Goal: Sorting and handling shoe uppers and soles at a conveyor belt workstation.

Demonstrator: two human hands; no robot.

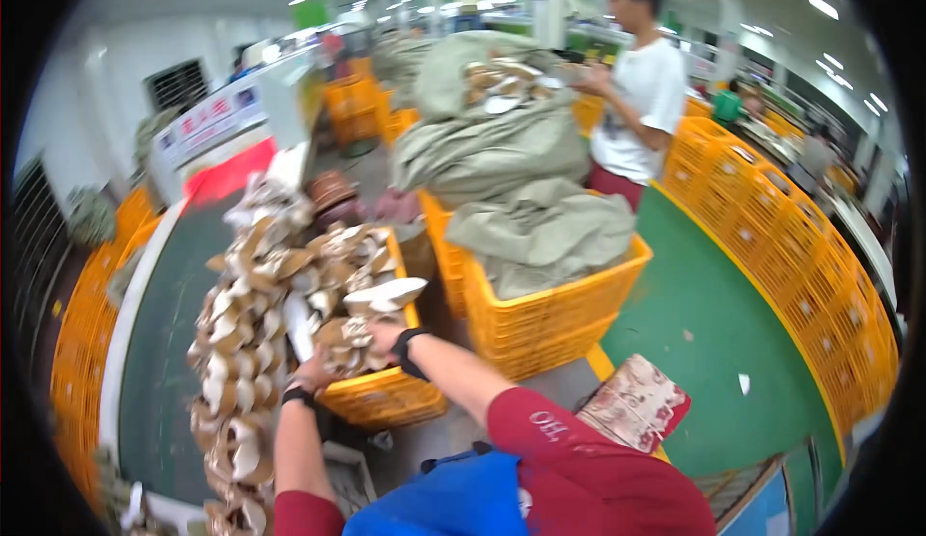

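Brown-and-white curved pieces that look like shoe uppers fill an orange crate in front of me. My left hand is at its near left corner, fingers curled against a bunch of the pieces. A long white piece stands just beyond those fingers. From the right, my right hand reaches over the rim and grips the same bunch; its fingertips are partly hidden and blurred. Beyond it, a white sole-shaped piece lies on top. More uppers stand in nested rows left of the crate.
The rows lie on a long green work surface. Orange crates draped with grey-green cloth stand ahead right, beside a person in a white shirt. Stacked orange crates line the right; a stained board lies near my right elbow.
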